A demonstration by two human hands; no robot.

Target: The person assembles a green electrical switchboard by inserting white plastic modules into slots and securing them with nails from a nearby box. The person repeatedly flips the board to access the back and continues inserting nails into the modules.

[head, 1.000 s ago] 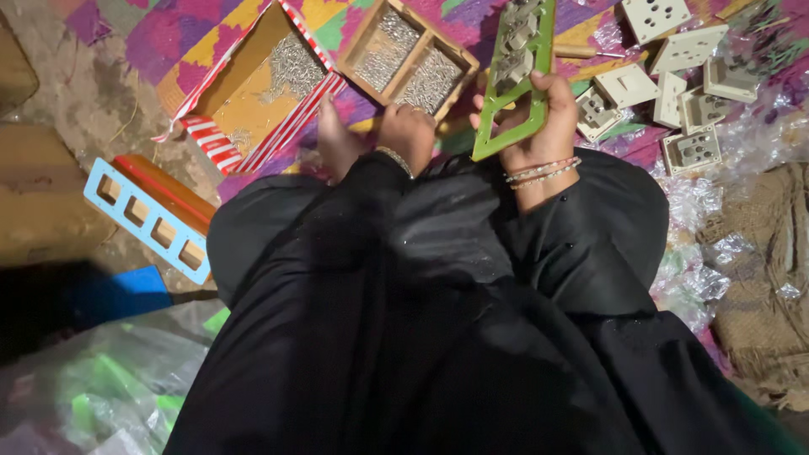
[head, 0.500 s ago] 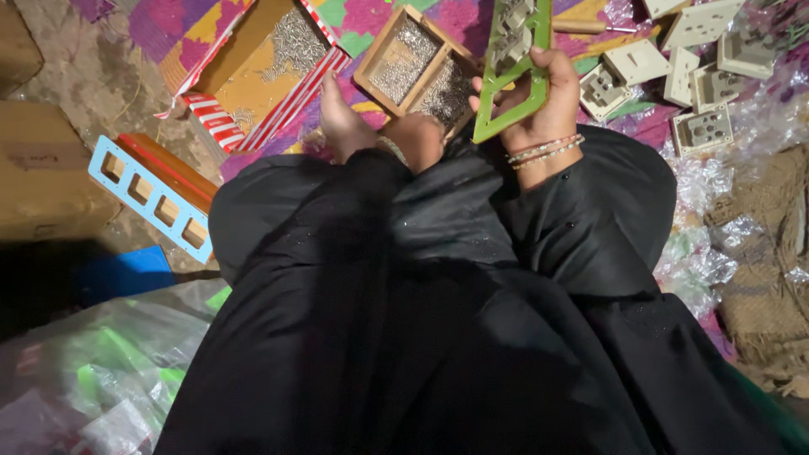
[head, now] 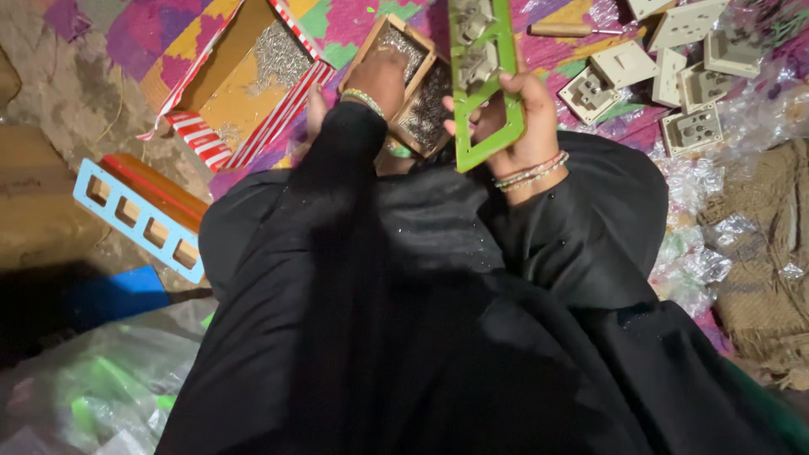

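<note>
1. The right hand [head: 516, 114] was closed around a green plastic frame [head: 487, 80], gripping its lower part with the thumb across the front; the frame stood upright and slightly tilted above the person's lap.
2. Pale switch parts sat in the upper openings of the green plastic frame; the lowest opening was empty.
3. The left hand [head: 379, 77] reached into a small wooden tray [head: 413, 80] with two compartments of small metal pieces. Its fingers were curled down over the left compartment; whether they pinched anything could not be told.
4. The wooden tray lay on a patterned floor mat [head: 354, 21], just left of the frame.
5. A red-and-white striped cardboard box [head: 240, 80] lay open to the left of the tray, with more metal pieces inside.
6. A blue frame [head: 139, 221] with square openings rested at the left, against an orange piece.
7. White switch plates [head: 666, 63] were scattered on the mat to the right, near a wooden-handled tool [head: 565, 30].
8. Both wrists bore bangles, and black sleeves covered the arms.
</note>
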